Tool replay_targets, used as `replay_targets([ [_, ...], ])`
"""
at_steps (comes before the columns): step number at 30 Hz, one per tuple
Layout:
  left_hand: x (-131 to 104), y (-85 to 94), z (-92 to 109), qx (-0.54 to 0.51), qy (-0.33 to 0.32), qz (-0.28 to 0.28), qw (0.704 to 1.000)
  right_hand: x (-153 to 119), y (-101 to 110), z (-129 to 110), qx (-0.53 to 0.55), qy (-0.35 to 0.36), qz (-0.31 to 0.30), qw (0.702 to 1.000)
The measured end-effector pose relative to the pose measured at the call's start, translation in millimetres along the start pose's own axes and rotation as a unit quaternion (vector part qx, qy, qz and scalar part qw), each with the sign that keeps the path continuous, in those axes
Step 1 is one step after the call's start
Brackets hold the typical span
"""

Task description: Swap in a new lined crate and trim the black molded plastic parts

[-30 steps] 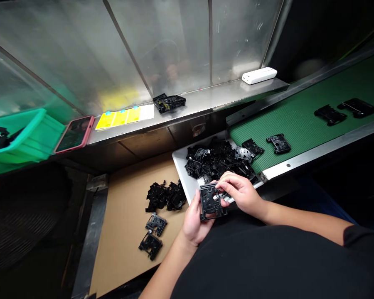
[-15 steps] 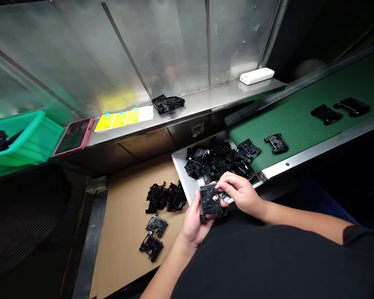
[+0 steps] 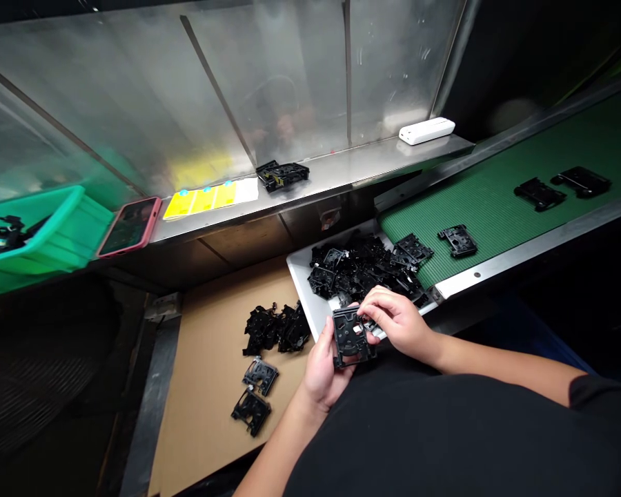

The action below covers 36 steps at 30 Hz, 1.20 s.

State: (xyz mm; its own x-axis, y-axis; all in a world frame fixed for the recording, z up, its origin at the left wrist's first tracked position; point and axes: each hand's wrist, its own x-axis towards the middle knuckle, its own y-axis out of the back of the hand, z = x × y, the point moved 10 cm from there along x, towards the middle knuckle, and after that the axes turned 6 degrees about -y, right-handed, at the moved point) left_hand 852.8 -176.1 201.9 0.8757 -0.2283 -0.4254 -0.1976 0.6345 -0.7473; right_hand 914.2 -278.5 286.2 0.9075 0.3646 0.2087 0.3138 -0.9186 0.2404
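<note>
Head view. Landmark: white tray [image 3: 306,279].

Item 1: blk part [image 3: 350,339], flat w/ cutouts, tilted toward wearer, held at tray's near edge. Lies betw. L thumb & L fingers.
Item 2: L hand [image 3: 323,369], clamped on part: thumb along its left edge, other fingers behind/under, tips showing past right edge.
Item 3: R hand [image 3: 401,323], just beyond tray's near edge. Thumb & index tips close tog. at part's upper right corner; contact hidden, can't tell if clamped on it.
Item 4: heap of blk parts [image 3: 359,262], inside tray; qty uncountable.
Item 5: cardboard [image 3: 201,407], left of tray, bearing blk cluster [image 3: 277,328] near tray wall, plus 2 loose parts [image 3: 260,376] nearer wearer.
Item 6: green belt [image 3: 497,190], right of tray, w/ 3 spaced parts [image 3: 459,240].
Item 7: metal ledge [image 3: 341,168], behind tray, w/ stacked parts [image 3: 283,175], yellow sheet [image 3: 201,200], phone [image 3: 129,226], white device [image 3: 427,131].
Item 8: green bin [image 3: 56,238], far left of tray, blk pcs inside.
</note>
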Motion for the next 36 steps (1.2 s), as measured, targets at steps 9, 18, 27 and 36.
replay_targets([
  [9,2.8,5.5,-5.5,0.031,-0.004,0.04,0.999,-8.0,-14.1,0.9,-0.08,0.067,-0.036,0.994],
  [18,17.0,65.5,53.1,0.348,-0.168,0.117,0.915,-6.7,40.8,16.0,0.038,-0.005,0.147,0.988],
  [27,33.8,126.3,141.9,0.802,-0.251,0.259,0.476,-16.0,55.4,56.8,0.068,-0.083,0.152,0.983],
  [36,143.3,62.5,-29.7,0.774,-0.076,-0.018,0.628,-17.7,54.9,59.5,0.083,-0.096,0.146,0.981],
])
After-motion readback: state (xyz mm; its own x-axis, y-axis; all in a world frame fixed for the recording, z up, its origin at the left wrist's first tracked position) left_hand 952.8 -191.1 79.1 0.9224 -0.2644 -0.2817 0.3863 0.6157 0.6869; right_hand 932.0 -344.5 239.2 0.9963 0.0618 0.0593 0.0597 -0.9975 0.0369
